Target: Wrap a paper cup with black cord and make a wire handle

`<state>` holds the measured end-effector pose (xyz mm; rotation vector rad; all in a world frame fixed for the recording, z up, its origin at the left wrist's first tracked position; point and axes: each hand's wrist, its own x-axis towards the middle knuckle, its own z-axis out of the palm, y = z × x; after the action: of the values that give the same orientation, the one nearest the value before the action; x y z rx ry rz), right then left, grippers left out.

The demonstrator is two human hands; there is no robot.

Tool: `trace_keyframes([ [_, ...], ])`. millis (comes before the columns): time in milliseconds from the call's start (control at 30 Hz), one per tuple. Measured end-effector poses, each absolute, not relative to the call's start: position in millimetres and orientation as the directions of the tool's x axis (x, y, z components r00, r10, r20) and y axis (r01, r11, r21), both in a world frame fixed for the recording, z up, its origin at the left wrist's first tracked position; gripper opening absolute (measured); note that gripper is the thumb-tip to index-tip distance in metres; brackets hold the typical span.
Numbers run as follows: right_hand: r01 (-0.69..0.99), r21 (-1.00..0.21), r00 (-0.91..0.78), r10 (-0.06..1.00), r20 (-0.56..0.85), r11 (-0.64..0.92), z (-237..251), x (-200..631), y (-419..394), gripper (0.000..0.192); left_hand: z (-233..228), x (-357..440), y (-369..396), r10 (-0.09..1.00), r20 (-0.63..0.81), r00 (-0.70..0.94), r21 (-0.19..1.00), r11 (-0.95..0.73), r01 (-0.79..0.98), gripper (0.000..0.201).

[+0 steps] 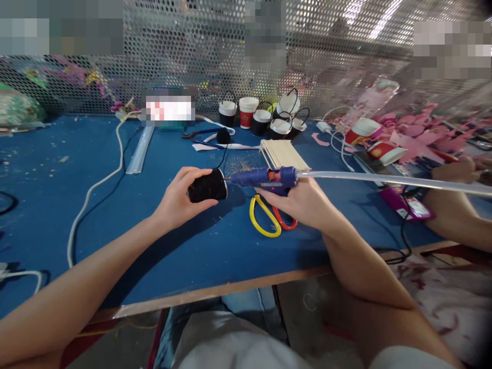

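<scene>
Black cup (pixel 207 186) and blue glue gun (pixel 264 178) meet over the middle of the blue table (pixel 115 215), nearer its front edge than the mesh wall at the back.

The left hand (pixel 180 200) wraps its fingers around the black cup, held on its side with the white rim toward the gun; the right hand (pixel 303 201) grips the glue gun, nozzle tip touching the cup's rim, a long clear glue stick (pixel 388 180) running out behind it toward the right edge; yellow-and-red scissors (pixel 267 218) lie on the table just under the right hand, partly hidden by it; a stack of wooden sticks (pixel 283 153) sits just behind the gun; finished black cups with handles (pixel 282 122) stand along the back edge; a white cable (pixel 96 187) trails across the left half; another person's hand (pixel 457 169) rests near the right edge among pink paper cutouts (pixel 418 134).
</scene>
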<state>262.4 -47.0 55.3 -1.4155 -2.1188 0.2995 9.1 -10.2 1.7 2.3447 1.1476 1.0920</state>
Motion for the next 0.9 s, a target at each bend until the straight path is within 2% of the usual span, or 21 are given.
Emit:
trace_keyframes([
  [167,0.812,-0.402,-0.317,0.899,0.303,0.422,56.2,263.6,-46.9,0.018,0.9,9.8,-9.8,0.797,0.476,0.373,0.590,-0.603,0.537,0.055],
  [433,0.789,-0.469,-0.296,0.914,0.276,0.397,59.0,264.2,-51.7,0.018,4.8,11.0,-10.4,0.869,0.372,0.328,0.670,-0.495,0.553,0.056],
  [600,0.822,-0.439,-0.282,0.930,0.236,0.361,60.6,263.7,-51.8,0.021,4.6,11.0,-10.4,0.878,0.349,0.328,0.681,-0.478,0.555,0.057],
  [733,0.831,-0.427,-0.278,0.931,0.238,0.357,60.8,262.7,-51.7,0.020,2.7,10.7,-10.1,0.857,0.380,0.348,0.661,-0.515,0.547,0.056],
  [900,0.811,-0.442,-0.283,0.918,0.277,0.383,61.0,262.2,-52.2,0.020,0.4,10.4,-9.8,0.773,0.486,0.409,0.571,-0.635,0.521,0.055],
])
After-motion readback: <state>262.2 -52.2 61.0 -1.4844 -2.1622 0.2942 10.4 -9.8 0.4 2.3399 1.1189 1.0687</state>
